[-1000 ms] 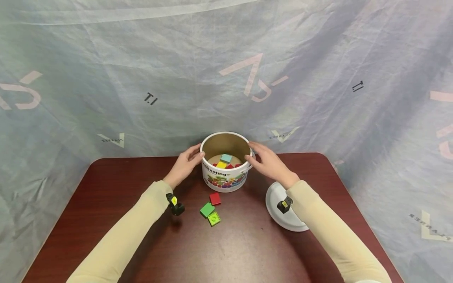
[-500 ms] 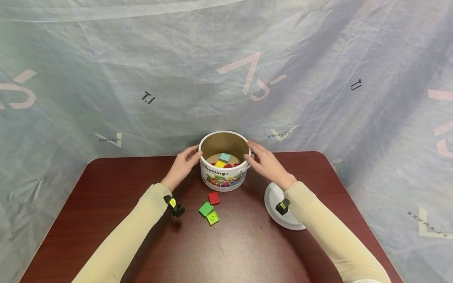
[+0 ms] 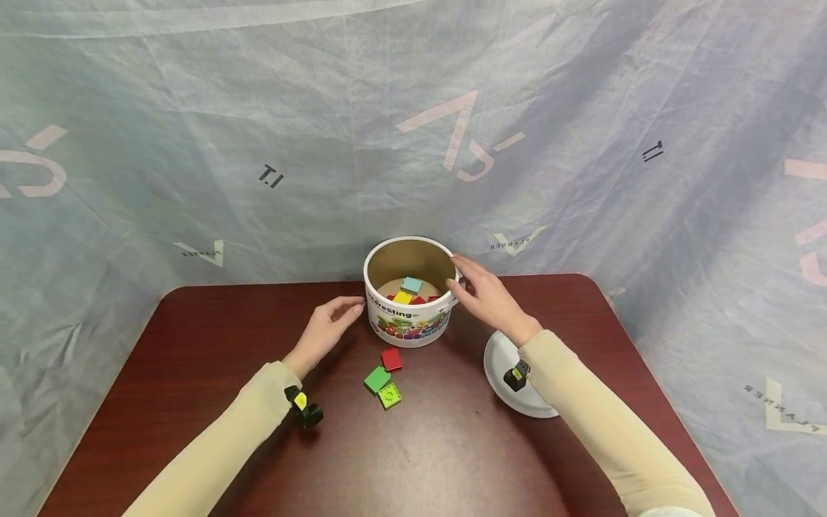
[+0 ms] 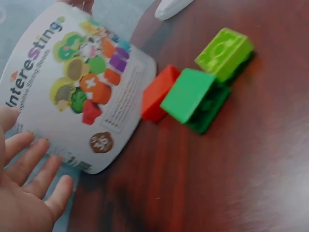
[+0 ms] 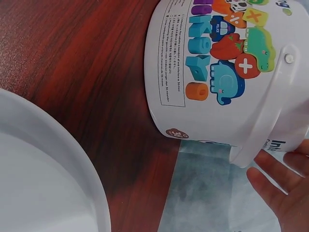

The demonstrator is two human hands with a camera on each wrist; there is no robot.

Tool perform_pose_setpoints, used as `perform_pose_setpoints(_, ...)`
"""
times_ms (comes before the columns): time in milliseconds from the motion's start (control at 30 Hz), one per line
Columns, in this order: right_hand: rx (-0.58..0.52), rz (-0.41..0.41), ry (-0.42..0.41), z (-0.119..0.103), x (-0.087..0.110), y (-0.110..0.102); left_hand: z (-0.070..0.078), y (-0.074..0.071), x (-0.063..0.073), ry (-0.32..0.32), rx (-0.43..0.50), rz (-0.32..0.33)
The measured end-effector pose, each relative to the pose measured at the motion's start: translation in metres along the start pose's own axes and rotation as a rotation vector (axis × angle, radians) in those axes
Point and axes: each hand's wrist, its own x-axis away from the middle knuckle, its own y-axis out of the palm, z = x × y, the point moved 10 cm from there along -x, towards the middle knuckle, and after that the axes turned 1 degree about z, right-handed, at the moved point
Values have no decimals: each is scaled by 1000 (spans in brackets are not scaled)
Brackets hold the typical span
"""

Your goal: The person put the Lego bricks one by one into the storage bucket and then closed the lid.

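A white toy bucket [image 3: 408, 334] with colourful print stands upright at the table's back, several blocks visible inside, among them a light-blue block [image 3: 411, 286] and a yellow block [image 3: 403, 297]. Just left of its wall is my left hand [image 3: 325, 332], its fingers loosely extended; in the left wrist view they spread beside the printed side [image 4: 53, 96]. My right hand [image 3: 489, 298] rests at the right of the rim, fingers extended near the white handle [image 5: 268, 111]. In front of the bucket lie a red block [image 3: 391, 359], a green block [image 3: 377, 380] and a lime block [image 3: 390, 396].
A round white lid [image 3: 510, 373] lies on the table to the right, partly under the right forearm. The dark red-brown table [image 3: 439, 445] ends just behind the bucket, where a grey printed cloth [image 3: 362, 143] hangs.
My left hand has come off the bucket's rim and moved down and slightly left, beside its wall. The right hand stays at the rim, and the blocks have not moved.
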Motion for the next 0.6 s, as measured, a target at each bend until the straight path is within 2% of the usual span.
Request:
perform_pose_setpoints(100,1,2,0,0,0,0,3,5,8,46,-15,-10)
perform_pose_setpoints(267,-5,0,7,1,0,-1,8,20,22,102,-26,-90)
perform_pose_setpoints(433,-12,4,5,0,0,-1,-2,35,32,121,-110,-212)
perform_pose_setpoints(600,-13,2,8,1,1,0,-1,49,43,210,-213,-333)
